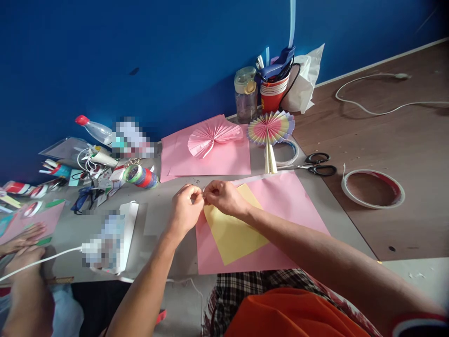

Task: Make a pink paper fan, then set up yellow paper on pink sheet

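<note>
Fingertip to fingertip, my left hand (186,208) and my right hand (226,199) meet above the top left corner of a yellow paper sheet (233,236). Both are closed in a pinch. Whatever sits between the fingers is too small and covered to make out. Beneath the yellow sheet lies a larger pink paper sheet (294,194), partly hidden by my right forearm. Beyond my hands, a pink folded paper fan (213,135) rests on more pink paper (235,164). A round multicoloured pleated fan (269,128) with a pale yellow folded handle is to its right.
Scissors (321,169) and tape rolls (373,188) lie to the right. A clear bottle (246,100) and a red cup with a blue glue gun (275,91) stand by the wall. Leftward are a ribbon-like coloured roll (142,178), a white box (129,220) and another person's hands (26,248).
</note>
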A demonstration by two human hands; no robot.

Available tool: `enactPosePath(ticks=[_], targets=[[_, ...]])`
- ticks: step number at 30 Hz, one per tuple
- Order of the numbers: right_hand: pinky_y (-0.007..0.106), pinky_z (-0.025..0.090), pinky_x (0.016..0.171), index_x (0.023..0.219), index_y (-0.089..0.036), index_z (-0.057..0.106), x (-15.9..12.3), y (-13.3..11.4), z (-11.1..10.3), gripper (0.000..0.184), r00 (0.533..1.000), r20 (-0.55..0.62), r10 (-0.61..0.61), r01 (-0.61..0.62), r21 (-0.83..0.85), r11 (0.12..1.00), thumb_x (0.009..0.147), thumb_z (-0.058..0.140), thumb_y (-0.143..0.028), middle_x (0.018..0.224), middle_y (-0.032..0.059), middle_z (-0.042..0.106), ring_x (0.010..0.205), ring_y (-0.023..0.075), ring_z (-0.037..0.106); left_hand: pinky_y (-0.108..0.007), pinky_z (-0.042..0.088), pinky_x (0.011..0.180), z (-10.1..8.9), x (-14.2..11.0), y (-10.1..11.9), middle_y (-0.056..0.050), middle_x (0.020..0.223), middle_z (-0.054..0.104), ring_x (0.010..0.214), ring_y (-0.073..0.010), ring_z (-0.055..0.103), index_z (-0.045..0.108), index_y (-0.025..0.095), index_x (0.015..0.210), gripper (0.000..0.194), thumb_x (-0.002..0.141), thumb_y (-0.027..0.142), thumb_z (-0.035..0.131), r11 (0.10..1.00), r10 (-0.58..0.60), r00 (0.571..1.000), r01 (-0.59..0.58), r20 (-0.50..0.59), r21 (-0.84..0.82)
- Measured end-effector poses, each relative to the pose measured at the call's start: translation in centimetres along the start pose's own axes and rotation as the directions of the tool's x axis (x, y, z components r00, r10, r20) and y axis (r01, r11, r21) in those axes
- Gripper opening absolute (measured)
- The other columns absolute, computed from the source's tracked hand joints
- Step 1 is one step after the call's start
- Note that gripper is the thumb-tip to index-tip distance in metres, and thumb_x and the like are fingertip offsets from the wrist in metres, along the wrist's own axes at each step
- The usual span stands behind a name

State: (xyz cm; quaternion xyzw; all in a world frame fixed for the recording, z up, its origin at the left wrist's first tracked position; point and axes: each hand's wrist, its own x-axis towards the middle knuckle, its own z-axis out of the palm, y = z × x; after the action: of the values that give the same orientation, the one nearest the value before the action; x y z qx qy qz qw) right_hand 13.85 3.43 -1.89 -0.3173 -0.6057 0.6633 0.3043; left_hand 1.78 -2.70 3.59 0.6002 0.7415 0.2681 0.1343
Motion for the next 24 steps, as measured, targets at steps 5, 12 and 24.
enactPosePath(ticks=[5, 12, 24], targets=[[0.021, 0.048, 0.060, 0.069, -0.016, 0.060, -0.2, -0.7, -0.3, 0.010, 0.999, 0.050, 0.010, -0.013, 0.068, 0.998, 0.067, 0.051, -0.015, 0.065, -0.0001, 0.066, 0.063, 0.0120, 0.062, -0.024, 0.040, 0.062, -0.1, 0.0, 0.0, 0.002, 0.064, 0.052, 0.061, -0.0115, 0.049, 0.048, 0.019, 0.061, 0.010, 0.069, 0.013, 0.046, 0.999, 0.035, 0.999, -0.034, -0.018, 0.029], [0.021, 0.047, 0.060, 0.067, -0.015, 0.060, -0.2, -1.2, -0.5, 0.009, 0.998, 0.063, 0.014, -0.017, 0.043, 0.999, 0.066, 0.051, -0.014, 0.066, -0.0001, 0.065, 0.064, 0.0116, 0.061, -0.024, 0.041, 0.064, 0.0, 0.0, -0.3, 0.001, 0.066, 0.053, 0.064, -0.0125, 0.050, 0.048, 0.020, 0.062, 0.011, 0.069, 0.012, 0.047, 0.995, 0.081, 0.996, -0.079, -0.024, 0.062], [0.021, 0.044, 0.058, 0.067, -0.015, 0.058, -0.2, -1.2, -0.4, 0.010, 0.999, 0.053, 0.002, 0.001, -0.055, 0.999, 0.066, 0.048, -0.014, 0.067, 0.0003, 0.064, 0.063, 0.0111, 0.058, -0.024, 0.040, 0.063, -0.1, 0.1, 0.0, 0.001, 0.065, 0.051, 0.063, -0.0120, 0.049, 0.047, 0.020, 0.061, 0.011, 0.068, 0.011, 0.045, 0.997, 0.067, 0.998, -0.066, -0.019, 0.041]])
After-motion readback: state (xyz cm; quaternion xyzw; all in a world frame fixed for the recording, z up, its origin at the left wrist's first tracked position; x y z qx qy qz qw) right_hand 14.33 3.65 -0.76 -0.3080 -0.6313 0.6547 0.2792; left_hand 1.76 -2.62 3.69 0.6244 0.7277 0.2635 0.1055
